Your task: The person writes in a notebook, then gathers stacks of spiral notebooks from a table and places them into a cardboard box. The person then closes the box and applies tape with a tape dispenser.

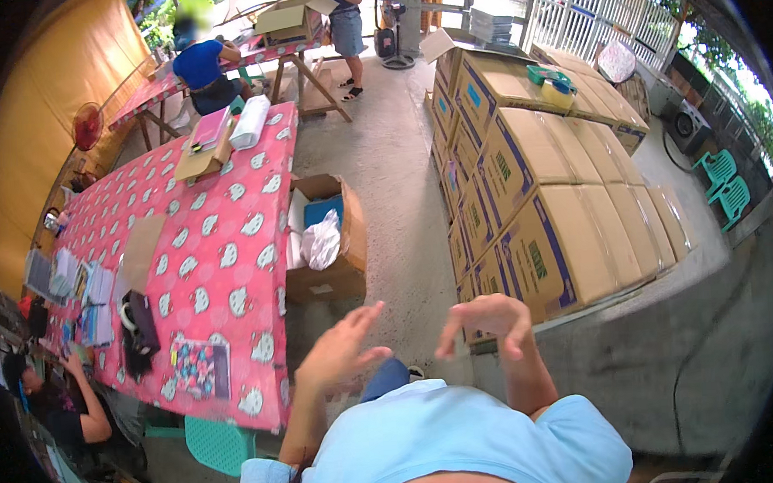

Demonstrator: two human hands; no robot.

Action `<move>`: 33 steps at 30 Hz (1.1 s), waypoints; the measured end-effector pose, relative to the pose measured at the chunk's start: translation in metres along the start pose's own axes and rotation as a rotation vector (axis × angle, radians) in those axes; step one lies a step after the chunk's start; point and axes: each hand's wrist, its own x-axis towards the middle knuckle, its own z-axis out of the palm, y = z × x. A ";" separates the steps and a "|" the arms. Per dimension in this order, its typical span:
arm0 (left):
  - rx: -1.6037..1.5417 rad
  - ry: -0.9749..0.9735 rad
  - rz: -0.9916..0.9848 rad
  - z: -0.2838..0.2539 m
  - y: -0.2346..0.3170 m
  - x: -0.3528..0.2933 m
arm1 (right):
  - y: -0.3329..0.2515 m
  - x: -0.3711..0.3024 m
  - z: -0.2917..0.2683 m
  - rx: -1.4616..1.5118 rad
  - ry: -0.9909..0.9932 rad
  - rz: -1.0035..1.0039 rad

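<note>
Both of my hands are raised in front of my light blue shirt (pixel 432 440), with nothing in them. My left hand (pixel 344 344) is open, thumb apart from the fingers, to the right of the pink-covered table (pixel 204 255). Fingers bent downward but spread, my right hand (pixel 491 319) hangs open in front of the stacked cardboard cartons (pixel 537 273); it appears apart from them. On the table's near end lie a clear packet of colourful small pieces (pixel 199 367) and a dark tape dispenser (pixel 137 323).
An open carton (pixel 327 275) with white plastic and a blue item stands beside the table. A green stool (pixel 221 444) is at its near end. One person (pixel 85 410) works at the left; two others are at the far table (pixel 164 91). Concrete floor (pixel 383 180) runs between table and cartons.
</note>
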 end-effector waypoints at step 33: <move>-0.674 0.110 0.553 -0.336 -0.285 1.175 | -0.336 0.023 -0.915 -1.007 1.789 -0.194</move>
